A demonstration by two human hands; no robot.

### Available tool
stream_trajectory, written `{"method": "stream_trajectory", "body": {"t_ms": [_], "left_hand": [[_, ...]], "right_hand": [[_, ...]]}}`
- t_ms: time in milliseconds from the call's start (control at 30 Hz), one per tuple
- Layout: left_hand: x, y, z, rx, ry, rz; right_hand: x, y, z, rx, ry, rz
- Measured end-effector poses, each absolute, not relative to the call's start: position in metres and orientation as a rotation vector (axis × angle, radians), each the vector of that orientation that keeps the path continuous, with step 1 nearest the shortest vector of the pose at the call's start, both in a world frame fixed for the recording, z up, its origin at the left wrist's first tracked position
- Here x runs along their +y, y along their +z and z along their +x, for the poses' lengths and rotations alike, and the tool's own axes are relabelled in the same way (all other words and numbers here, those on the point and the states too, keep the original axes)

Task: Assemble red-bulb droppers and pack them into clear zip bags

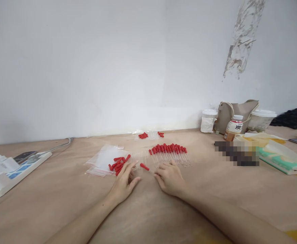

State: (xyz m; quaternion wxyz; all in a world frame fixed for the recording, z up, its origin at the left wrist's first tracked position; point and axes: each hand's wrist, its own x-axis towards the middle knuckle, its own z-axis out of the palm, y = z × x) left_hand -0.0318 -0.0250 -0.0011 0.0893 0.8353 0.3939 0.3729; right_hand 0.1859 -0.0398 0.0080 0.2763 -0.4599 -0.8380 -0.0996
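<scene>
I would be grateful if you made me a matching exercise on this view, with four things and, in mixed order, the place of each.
Things:
1. Pile of red bulbs
2. Row of red-capped droppers
3. Single dropper
4. Power strip

Places:
A. At the right hand's fingertips
B. At the far left of the view
C. Beside the left hand's fingers
D. Just beyond the right hand

Right pairs: 1-C, 2-D, 3-A, 4-B
</scene>
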Motion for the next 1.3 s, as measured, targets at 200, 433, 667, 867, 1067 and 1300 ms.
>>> {"method": "stream_trajectory", "body": {"t_ms": [200,433,667,867,1067,1300], "left_hand": [[-0.028,0.003,-0.030,1.165,0.880,2.577],[-0.031,0.007,-0.031,1.110,0.820,2.573],[-0.033,0.008,-0.037,1.102,0.784,2.561],[-0.033,0.010,-0.035,1.113,0.750,2.558],[-0.033,0.009,-0.036,1.131,0.733,2.587],[-0.033,0.009,-0.036,1.130,0.749,2.575]], "right_hand": [[-0.009,0.023,0.199,-1.866,0.192,-1.734],[0.030,0.026,0.171,-1.791,0.078,-1.904],[0.046,0.015,0.153,-1.742,0.054,-2.009],[0.043,0.013,0.152,-1.773,0.054,-2.044],[0.039,0.017,0.149,-1.827,-0.062,-1.904],[0.048,0.027,0.122,-1.974,-0.026,-2.027]]}}
